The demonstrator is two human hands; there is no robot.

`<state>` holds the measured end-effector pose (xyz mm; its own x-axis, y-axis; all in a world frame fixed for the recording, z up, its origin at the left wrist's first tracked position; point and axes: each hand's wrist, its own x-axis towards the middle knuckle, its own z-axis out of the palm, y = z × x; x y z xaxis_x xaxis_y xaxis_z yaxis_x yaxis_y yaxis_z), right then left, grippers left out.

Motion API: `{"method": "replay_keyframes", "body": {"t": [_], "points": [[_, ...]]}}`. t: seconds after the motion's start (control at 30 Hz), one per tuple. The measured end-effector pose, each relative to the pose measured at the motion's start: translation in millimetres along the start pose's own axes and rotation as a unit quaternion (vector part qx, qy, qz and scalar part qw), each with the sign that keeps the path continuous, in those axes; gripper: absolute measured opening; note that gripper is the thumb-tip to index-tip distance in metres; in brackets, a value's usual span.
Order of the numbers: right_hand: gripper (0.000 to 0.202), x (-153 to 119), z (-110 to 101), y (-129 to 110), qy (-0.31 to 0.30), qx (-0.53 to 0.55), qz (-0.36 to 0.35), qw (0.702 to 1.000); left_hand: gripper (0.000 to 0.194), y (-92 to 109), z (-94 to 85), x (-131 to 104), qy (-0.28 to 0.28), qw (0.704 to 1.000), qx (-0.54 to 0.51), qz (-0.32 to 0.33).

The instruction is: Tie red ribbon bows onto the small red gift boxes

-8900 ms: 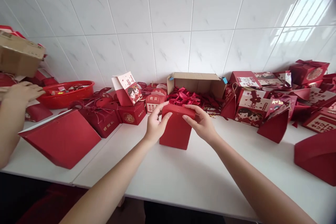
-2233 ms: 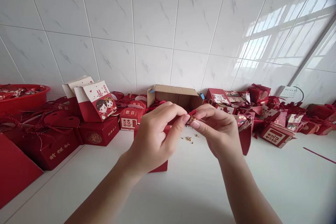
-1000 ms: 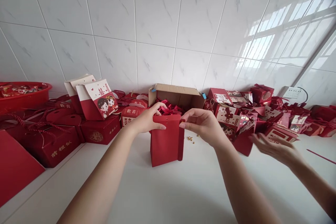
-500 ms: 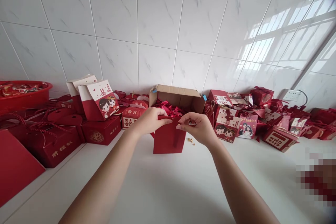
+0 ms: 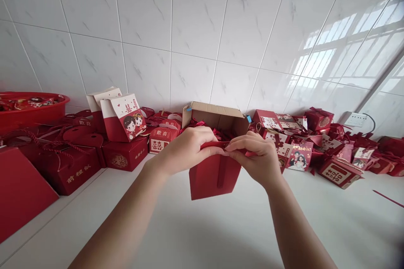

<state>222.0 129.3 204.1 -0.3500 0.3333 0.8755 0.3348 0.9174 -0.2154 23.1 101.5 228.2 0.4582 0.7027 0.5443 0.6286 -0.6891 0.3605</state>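
A plain red paper gift box is in front of me, its side towards me and slightly turned. My left hand pinches its top edge, thumb on the near side. On the right part of the same edge, my right hand is closed, its fingertips meeting the left thumb. Whether a small piece is between the fingertips, I cannot make out. Behind the box stands an open cardboard carton with red ribbon bows inside.
Red and white printed gift boxes are stacked on the left, beside a red basin of wrapped sweets. More gift boxes crowd the right by a power socket. A thin red strip lies on the white table.
The red gift box is closer and tilted. My right hand has moved in to meet the left at the top edge. The blurred patch at lower right is gone.
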Motion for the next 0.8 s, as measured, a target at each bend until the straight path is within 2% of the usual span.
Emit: {"method": "replay_keyframes", "body": {"t": [0.23, 0.37, 0.5, 0.67, 0.8], "points": [[0.012, -1, -15, 0, -0.071, -0.032, -0.015, 0.997, 0.015, 8, -0.2, -1, -0.009, 1.0, -0.005, 0.021], [0.017, -1, -18, -3, -0.091, -0.082, -0.028, 0.992, 0.015, 8, 0.6, 0, -0.008, 1.0, -0.004, 0.022], [0.013, -2, -18, -7, -0.076, -0.097, -0.038, 0.992, 0.015, 8, 0.8, 0, -0.009, 1.0, 0.01, 0.02], [0.007, -1, -15, -9, -0.024, -0.121, -0.035, 0.992, 0.016, 9, 0.6, -1, 0.002, 0.999, 0.021, 0.027], [0.007, 0, -13, -7, -0.002, -0.087, -0.016, 0.996, 0.017, 9, 1.1, 0, 0.024, 0.999, 0.027, 0.036]]}}
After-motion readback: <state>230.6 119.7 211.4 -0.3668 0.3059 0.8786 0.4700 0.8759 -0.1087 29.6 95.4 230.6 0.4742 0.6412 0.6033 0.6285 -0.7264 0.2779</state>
